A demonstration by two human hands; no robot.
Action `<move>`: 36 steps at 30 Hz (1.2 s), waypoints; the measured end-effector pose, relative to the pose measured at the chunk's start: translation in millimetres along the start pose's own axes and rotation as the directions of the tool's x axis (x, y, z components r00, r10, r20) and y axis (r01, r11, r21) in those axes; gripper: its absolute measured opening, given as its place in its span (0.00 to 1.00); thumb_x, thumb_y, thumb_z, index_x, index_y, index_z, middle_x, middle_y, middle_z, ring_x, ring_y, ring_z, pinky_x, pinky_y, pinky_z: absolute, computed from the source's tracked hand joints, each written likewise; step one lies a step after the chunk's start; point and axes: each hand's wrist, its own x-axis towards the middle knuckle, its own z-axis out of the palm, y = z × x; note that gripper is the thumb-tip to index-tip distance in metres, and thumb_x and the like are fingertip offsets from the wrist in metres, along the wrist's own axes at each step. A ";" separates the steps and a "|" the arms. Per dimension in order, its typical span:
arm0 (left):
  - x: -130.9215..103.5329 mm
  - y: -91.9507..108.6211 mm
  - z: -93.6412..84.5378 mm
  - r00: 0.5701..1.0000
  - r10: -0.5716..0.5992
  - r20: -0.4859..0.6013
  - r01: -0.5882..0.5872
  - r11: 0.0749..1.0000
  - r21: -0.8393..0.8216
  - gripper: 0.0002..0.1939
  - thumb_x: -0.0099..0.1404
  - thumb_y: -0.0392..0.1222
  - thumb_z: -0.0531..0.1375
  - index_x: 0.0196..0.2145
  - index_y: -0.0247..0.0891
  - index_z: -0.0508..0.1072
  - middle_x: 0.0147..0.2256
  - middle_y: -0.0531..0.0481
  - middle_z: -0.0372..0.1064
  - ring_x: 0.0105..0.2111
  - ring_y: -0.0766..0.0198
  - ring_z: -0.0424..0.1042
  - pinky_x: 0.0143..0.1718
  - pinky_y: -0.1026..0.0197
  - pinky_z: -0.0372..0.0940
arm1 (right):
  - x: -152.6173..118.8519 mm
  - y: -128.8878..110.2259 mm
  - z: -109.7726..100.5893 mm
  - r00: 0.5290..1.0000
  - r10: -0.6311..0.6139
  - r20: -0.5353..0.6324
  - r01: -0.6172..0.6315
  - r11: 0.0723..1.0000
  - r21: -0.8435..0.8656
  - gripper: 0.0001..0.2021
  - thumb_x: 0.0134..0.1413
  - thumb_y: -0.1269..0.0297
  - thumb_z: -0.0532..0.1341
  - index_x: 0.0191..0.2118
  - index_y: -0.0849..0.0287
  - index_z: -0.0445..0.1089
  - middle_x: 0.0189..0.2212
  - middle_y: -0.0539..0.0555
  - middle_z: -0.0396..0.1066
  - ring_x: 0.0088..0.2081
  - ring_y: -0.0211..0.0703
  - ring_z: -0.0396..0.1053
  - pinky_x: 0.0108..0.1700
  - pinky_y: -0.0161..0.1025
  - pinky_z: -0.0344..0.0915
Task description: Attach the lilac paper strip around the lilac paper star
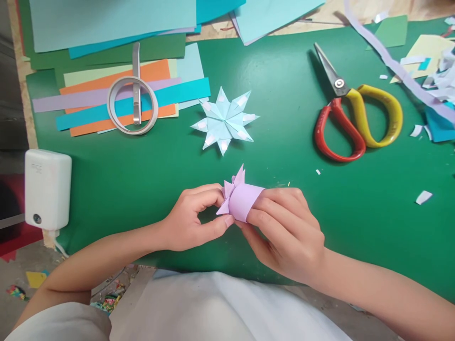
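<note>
A purple paper piece (245, 201), a rolled band with pointed tips at its left end, is held between both hands just above the green table surface. My left hand (199, 218) pinches its pointed end between thumb and fingers. The fingers of my right hand (287, 227) reach into the open right end of the band, the thumb underneath. Beyond the hands lies a light blue paper star (224, 121) with several points, small white pieces on its tips.
Scissors (339, 84) with red and yellow handles lie at the right. At the left are a tape roll (111, 102), metal tweezers (136, 61), coloured strips (192, 92) and a white device (48, 189). Paper sheets (113, 23) lie at the back, scraps (432, 52) at the far right.
</note>
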 end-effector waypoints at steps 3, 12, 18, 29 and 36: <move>-0.3 -0.4 -0.9 1.000 0.014 0.027 -0.014 1.000 0.021 0.08 0.65 0.37 0.60 0.28 0.37 0.65 0.27 0.53 0.62 0.28 0.69 0.60 0.30 0.65 0.59 | -1.0 0.5 0.2 1.000 -0.023 -0.011 0.022 0.999 -0.031 0.07 0.52 0.77 0.62 0.29 0.60 0.66 0.24 0.50 0.71 0.31 0.40 0.67 0.30 0.39 0.57; -0.1 0.2 -1.8 0.999 -0.020 0.027 0.020 1.000 0.003 0.10 0.65 0.38 0.59 0.27 0.37 0.64 0.26 0.54 0.60 0.28 0.68 0.59 0.30 0.65 0.57 | 1.7 5.0 -3.5 0.997 -0.080 0.010 0.081 0.996 -0.028 0.07 0.56 0.77 0.59 0.28 0.60 0.66 0.23 0.51 0.70 0.31 0.40 0.67 0.29 0.39 0.54; 0.0 1.7 -1.9 1.000 -0.019 0.023 0.019 0.999 -0.034 0.10 0.65 0.36 0.60 0.27 0.36 0.64 0.27 0.54 0.61 0.28 0.69 0.60 0.31 0.66 0.58 | 2.0 8.8 -3.9 0.994 -0.113 0.011 0.113 0.993 -0.031 0.08 0.59 0.76 0.56 0.29 0.60 0.65 0.23 0.51 0.71 0.31 0.39 0.67 0.29 0.39 0.53; 1.5 2.4 -6.0 0.996 -0.072 0.056 0.084 0.964 -0.251 0.09 0.68 0.42 0.55 0.30 0.37 0.64 0.28 0.51 0.59 0.28 0.67 0.62 0.30 0.65 0.64 | 1.5 10.4 -3.5 0.991 -0.135 0.017 0.136 0.990 -0.049 0.08 0.59 0.75 0.55 0.30 0.59 0.66 0.26 0.51 0.73 0.33 0.40 0.68 0.31 0.39 0.57; 1.1 3.2 -5.6 0.990 -0.123 0.069 0.138 0.954 -0.268 0.10 0.69 0.42 0.55 0.31 0.36 0.64 0.29 0.51 0.60 0.29 0.67 0.63 0.31 0.65 0.64 | 1.5 11.9 -3.3 0.987 -0.152 0.044 0.153 0.988 -0.014 0.07 0.57 0.76 0.56 0.31 0.60 0.65 0.27 0.53 0.72 0.36 0.43 0.69 0.33 0.40 0.59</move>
